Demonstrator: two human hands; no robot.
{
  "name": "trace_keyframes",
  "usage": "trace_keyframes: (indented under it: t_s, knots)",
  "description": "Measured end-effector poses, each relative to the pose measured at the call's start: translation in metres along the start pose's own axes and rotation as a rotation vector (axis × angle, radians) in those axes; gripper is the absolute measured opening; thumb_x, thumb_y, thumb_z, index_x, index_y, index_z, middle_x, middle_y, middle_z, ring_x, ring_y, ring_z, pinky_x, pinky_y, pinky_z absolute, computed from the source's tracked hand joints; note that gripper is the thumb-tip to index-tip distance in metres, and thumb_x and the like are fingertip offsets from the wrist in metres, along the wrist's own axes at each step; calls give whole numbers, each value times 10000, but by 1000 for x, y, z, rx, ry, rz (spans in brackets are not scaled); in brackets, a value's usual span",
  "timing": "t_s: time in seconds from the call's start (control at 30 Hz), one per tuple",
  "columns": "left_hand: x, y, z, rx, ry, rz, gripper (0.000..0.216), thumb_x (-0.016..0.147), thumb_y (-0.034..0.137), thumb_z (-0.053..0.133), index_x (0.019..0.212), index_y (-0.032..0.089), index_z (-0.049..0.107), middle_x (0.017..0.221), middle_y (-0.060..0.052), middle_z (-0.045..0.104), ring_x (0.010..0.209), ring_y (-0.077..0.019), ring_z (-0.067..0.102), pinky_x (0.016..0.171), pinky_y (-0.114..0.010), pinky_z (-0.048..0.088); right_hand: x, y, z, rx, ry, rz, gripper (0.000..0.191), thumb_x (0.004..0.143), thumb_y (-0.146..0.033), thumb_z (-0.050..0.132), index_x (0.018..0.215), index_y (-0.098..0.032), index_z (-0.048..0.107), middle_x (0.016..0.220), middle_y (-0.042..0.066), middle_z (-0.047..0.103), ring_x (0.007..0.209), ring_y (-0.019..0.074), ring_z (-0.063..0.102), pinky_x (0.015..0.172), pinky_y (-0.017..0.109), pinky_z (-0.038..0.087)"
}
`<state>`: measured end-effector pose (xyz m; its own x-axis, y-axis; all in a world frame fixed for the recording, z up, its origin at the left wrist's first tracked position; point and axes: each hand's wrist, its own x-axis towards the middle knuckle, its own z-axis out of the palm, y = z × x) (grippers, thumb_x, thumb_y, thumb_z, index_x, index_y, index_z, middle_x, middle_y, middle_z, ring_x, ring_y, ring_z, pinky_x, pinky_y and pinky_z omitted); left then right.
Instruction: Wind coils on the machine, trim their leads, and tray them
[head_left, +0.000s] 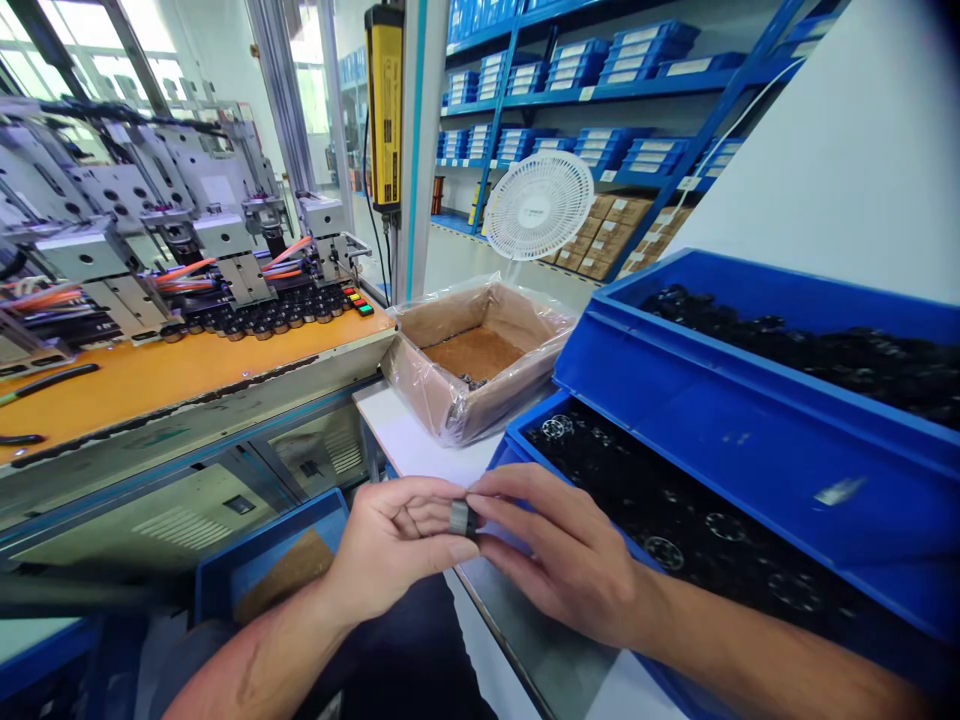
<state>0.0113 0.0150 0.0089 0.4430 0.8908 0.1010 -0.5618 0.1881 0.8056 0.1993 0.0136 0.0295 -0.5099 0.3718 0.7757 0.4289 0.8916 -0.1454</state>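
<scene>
My left hand [390, 545] and my right hand [559, 555] meet at the bottom centre, in front of the white table edge. Between their fingertips they pinch a small dark grey ring-shaped part [460, 517]. Both hands have their fingers closed around it. Just to the right of my right hand lies a blue bin [525, 440] filled with black ring-shaped parts [660, 520].
A second blue bin [750, 400] of black parts is stacked behind the first. A plastic-lined cardboard box [457, 400] sits on the white table. On the left stands a machine with an orange top [172, 375] and several grey heads. A white fan [538, 205] and blue shelving stand behind.
</scene>
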Motion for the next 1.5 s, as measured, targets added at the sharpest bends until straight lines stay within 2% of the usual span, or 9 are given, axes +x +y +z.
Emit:
trace_keyframes:
  t_s: [0.27,0.43,0.57,0.77,0.9,1.13,1.3,1.5]
  knots:
    - [-1,1,0,3,7,-21,367,648,-4,816,955,193,773,858,-22,800,775,-85,737,724,-118,562,1,1,-1,-34,-2,-23,182,944,-135,563,1114,-87,606,940,124,641,882,178,622,724,305,597]
    - [-1,-1,-3,3,12,-33,368,620,35,849,945,193,778,855,-33,798,766,-92,730,723,-138,568,-1,3,-1,-6,-9,-57,253,926,-83,561,1178,-79,578,1014,140,627,972,196,616,778,330,598]
    - [1,-1,-2,-19,5,-45,358,620,42,850,939,188,781,833,-32,794,743,-89,720,698,-137,564,-3,2,0,-3,3,-99,251,898,-62,587,1147,-30,587,997,151,619,967,216,616,796,352,598]
    - [0,0,0,-53,21,-81,342,597,61,865,911,174,787,766,-35,780,672,-93,705,646,-157,565,-5,-1,1,-55,37,-89,222,886,-92,632,1099,-30,623,966,140,650,930,211,640,781,344,610]
    - [-1,1,0,-62,41,-107,353,567,71,881,895,160,787,747,-47,776,667,-121,716,650,-195,581,-4,-3,-1,-130,62,-159,168,881,-83,629,1041,-35,650,941,132,668,920,219,648,725,328,615]
    - [-2,1,1,-43,25,-88,345,585,65,869,903,164,779,794,-53,785,706,-145,731,666,-223,595,-6,-3,1,-55,49,-68,231,891,-170,664,1066,-21,635,936,138,649,915,218,647,786,345,607]
    - [-2,1,1,-1,6,-9,352,607,39,849,927,169,778,800,-50,790,756,-152,744,715,-221,598,-7,-1,2,5,38,-64,224,883,-71,622,1107,-72,623,1015,132,648,967,199,638,801,339,604]
    - [-3,0,-1,-2,4,5,355,610,43,849,933,173,780,821,-56,794,757,-156,749,715,-217,600,-3,-2,0,-13,24,-56,214,915,-133,609,1116,-58,614,977,135,657,940,205,641,778,349,614]
